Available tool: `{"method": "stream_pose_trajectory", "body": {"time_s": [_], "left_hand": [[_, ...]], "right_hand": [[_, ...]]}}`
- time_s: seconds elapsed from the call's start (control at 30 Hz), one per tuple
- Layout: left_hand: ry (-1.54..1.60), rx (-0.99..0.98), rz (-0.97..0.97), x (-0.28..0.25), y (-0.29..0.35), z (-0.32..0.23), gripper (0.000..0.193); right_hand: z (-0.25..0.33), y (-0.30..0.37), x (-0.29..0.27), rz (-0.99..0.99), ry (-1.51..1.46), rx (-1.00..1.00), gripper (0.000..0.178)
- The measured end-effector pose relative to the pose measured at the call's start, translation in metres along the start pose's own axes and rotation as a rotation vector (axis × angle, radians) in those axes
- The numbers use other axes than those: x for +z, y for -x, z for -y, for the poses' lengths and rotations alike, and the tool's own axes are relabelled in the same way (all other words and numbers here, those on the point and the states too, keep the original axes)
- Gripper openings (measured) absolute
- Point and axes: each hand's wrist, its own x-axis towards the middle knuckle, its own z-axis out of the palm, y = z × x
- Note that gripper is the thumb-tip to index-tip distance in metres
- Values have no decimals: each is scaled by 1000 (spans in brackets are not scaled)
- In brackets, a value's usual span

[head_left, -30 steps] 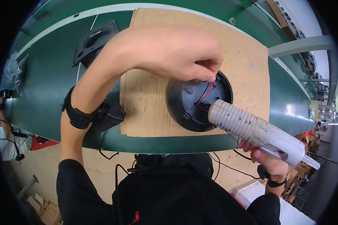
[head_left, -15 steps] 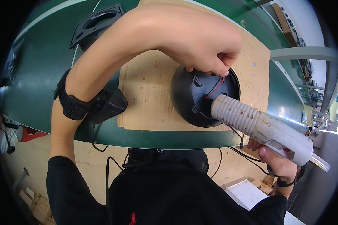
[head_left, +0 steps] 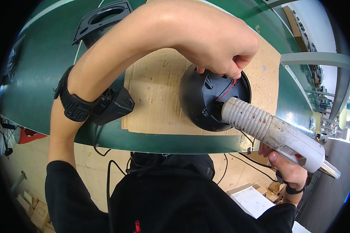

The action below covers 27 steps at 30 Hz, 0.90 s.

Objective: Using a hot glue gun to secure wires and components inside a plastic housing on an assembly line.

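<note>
My left hand [head_left: 225, 50] reaches across from the left with its fingers closed in a pinch over a round black plastic housing [head_left: 190, 97]. A thin red wire and a black wire, together a wire pair [head_left: 230, 88], run from the pinch down into the housing. My right hand [head_left: 287, 167] is wrapped round the handle of a white hot glue gun [head_left: 284, 136]. Its ribbed front end sits over the near right part of the housing's opening, and its tip is hidden. A shiny stick [head_left: 331, 169] protrudes from its rear.
Under the housing lies a worn cardboard sheet [head_left: 151, 105] on the green worktable [head_left: 39, 89]. A black plastic frame with a round opening [head_left: 85, 27] stands at the far left. A strapped-on black device [head_left: 114, 106] sits by my left wrist. Cables [head_left: 237, 157] hang off the near edge.
The housing, my left hand and the glue gun's front end have shifted slightly right in the picture. Both grips stay the same.
</note>
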Motion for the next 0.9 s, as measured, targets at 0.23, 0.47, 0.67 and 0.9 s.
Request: {"method": "stream_pose_trajectory", "body": {"time_s": [0.23,0.47,0.67,0.9], "left_hand": [[-7,-27,3,0,0,-1,19],[2,-8,-36,3,-1,1,14],[74,-227,319,-40,-6,-27,27],[27,112,54,-40,23,-15,23]], "right_hand": [[-1,-4,-2,39,13,21,31],[-6,-3,-1,-20,144,22,34],[-6,-7,-5,51,212,76,35],[-16,-1,-9,35,150,64,45]]}}
